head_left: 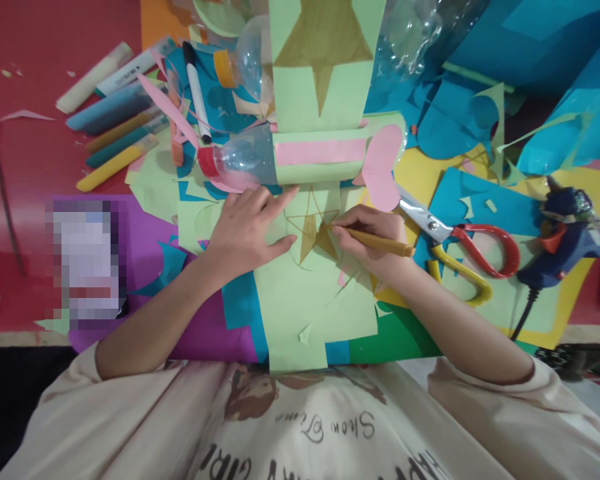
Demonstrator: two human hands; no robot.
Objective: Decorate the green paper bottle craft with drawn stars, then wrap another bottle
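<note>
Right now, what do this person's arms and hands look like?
The left hand and right hand are ungloved, with no watch or bracelet showing. The forearms are bare, below loose, pale sleeves of a shirt printed with dark lettering.

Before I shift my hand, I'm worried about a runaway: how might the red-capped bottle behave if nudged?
The red-capped bottle may roll, being rounded and on its side, though the pink tail could catch. Probably light for its size: its clear part looks unfilled.
</note>
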